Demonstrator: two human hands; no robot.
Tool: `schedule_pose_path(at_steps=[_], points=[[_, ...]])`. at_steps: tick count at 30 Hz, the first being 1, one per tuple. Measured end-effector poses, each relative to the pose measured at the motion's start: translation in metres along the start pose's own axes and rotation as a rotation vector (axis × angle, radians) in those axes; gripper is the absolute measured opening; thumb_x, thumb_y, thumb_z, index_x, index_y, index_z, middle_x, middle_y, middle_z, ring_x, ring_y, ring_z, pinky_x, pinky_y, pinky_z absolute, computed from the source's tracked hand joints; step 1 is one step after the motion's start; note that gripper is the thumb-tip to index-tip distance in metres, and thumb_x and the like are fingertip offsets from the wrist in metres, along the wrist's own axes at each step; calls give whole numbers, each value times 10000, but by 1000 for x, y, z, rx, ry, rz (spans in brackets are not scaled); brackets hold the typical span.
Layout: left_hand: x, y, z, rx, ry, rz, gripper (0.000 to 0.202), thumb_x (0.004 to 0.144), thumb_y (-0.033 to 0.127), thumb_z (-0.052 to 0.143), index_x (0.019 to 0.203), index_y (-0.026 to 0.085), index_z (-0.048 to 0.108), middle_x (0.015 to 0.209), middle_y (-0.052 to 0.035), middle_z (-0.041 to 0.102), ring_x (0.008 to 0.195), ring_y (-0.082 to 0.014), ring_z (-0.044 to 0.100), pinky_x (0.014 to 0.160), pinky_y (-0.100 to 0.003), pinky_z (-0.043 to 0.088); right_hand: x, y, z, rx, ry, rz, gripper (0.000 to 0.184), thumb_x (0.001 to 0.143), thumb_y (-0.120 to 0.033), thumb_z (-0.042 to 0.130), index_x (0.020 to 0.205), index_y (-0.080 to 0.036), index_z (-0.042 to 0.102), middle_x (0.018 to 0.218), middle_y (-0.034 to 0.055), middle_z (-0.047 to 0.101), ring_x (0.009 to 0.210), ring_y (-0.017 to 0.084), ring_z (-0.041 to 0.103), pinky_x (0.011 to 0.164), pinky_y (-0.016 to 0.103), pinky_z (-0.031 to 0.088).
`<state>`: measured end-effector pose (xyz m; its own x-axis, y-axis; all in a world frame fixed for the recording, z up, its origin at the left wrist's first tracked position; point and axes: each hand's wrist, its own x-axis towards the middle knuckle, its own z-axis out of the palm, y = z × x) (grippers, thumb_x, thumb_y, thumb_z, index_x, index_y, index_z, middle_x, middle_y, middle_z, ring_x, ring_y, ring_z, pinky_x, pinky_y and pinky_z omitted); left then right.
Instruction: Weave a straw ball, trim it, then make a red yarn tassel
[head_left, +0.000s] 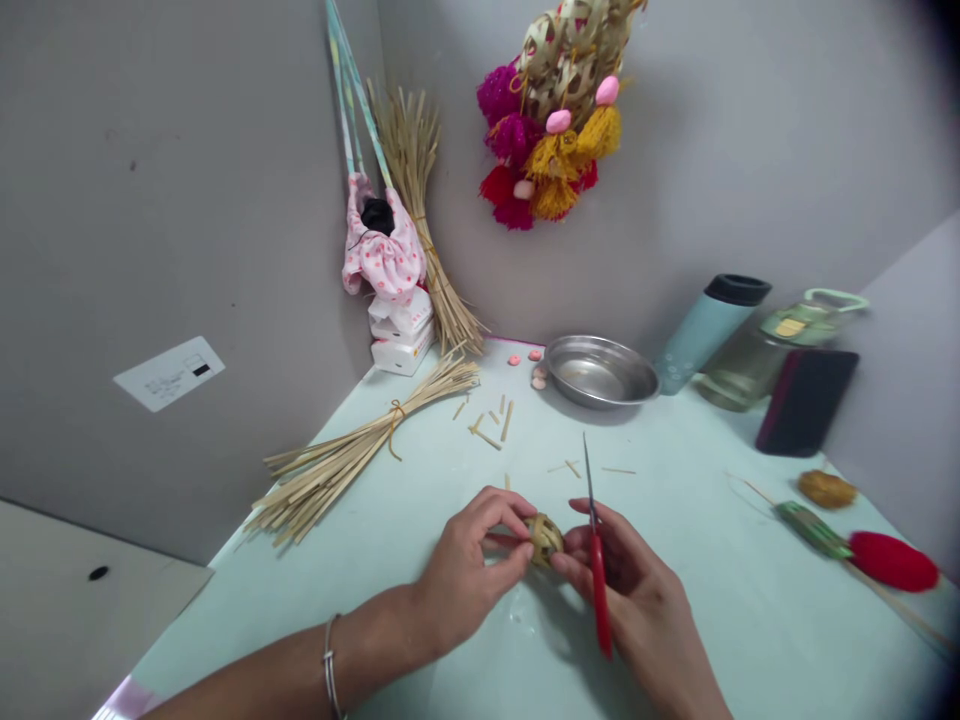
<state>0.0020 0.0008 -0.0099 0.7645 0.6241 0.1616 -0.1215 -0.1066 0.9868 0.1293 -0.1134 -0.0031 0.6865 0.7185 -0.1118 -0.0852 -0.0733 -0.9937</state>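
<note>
Between my two hands is a small woven straw ball [544, 540], held just above the table. My left hand [474, 565] pinches its left side with thumb and fingertips. The fingertips of my right hand [626, 585] touch the ball's right side. That same hand also carries red-handled scissors [598, 575], their narrow blades pointing away from me and looking closed. Part of the ball is covered by my fingers. Short straw offcuts [508, 420] lie on the table beyond my hands.
A tied straw bundle [360, 455] lies at left; another bundle [427, 230] leans in the corner. At the back stand a metal bowl [600, 370], a tumbler [709, 335], a green bottle [757, 360] and a phone [806, 400]. Red yarn [892, 560] lies right. Tasselled woven ornaments [559, 120] hang above.
</note>
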Motion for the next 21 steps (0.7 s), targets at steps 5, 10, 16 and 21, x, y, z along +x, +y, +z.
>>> schedule_pose_path(at_steps=[5,10,16,21], points=[[-1,-2,0,-62,-6,-13,99,827,122,611,900,183,584,1145,-74,579,1057,-189,614,852,-309,554,0,-2,0,8,1,-13,530,661,-381,843,1111,-239,601,805,-15,652,786,192,599,758,317,461],[1,-1,-1,-47,-29,-9,60,830,135,615,876,171,608,1141,-82,573,1042,-193,619,851,-311,549,0,-1,0,-2,7,-24,536,647,-385,850,1106,-240,613,803,-17,652,778,185,604,759,304,474],[2,-4,-3,-218,-54,-37,85,839,151,622,873,175,548,1128,-81,577,1061,-196,606,873,-324,522,-4,-14,2,39,31,-5,520,638,-398,855,1087,-248,640,816,-8,670,750,178,636,687,261,526],[4,-9,-5,-354,-104,-23,118,861,227,649,899,176,550,1143,-90,567,1095,-209,580,905,-338,489,-5,-21,4,82,24,24,573,619,-376,871,1128,-257,635,995,42,724,836,199,680,750,280,561]])
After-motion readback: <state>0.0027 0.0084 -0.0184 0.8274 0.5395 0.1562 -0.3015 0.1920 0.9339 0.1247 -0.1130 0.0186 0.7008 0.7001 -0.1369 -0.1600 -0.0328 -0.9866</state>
